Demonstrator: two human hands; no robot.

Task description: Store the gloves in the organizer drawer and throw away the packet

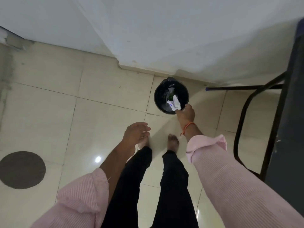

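A round black bin (160, 96) lined with a dark bag stands on the tiled floor by the wall. My right hand (186, 112) reaches over its near rim and pinches a crumpled white packet (175, 103), which hangs above the bin's opening. Some green and clear rubbish lies inside the bin. My left hand (135, 133) hangs lower and to the left, above my feet, fingers loosely apart and holding nothing. No gloves and no organizer drawer are in view.
A dark table edge (289, 112) with black metal legs (243, 112) stands at the right. A white wall (164, 38) runs behind the bin. A round grey floor cover (22, 169) sits at the left. My bare feet (172, 142) stand on cream tiles.
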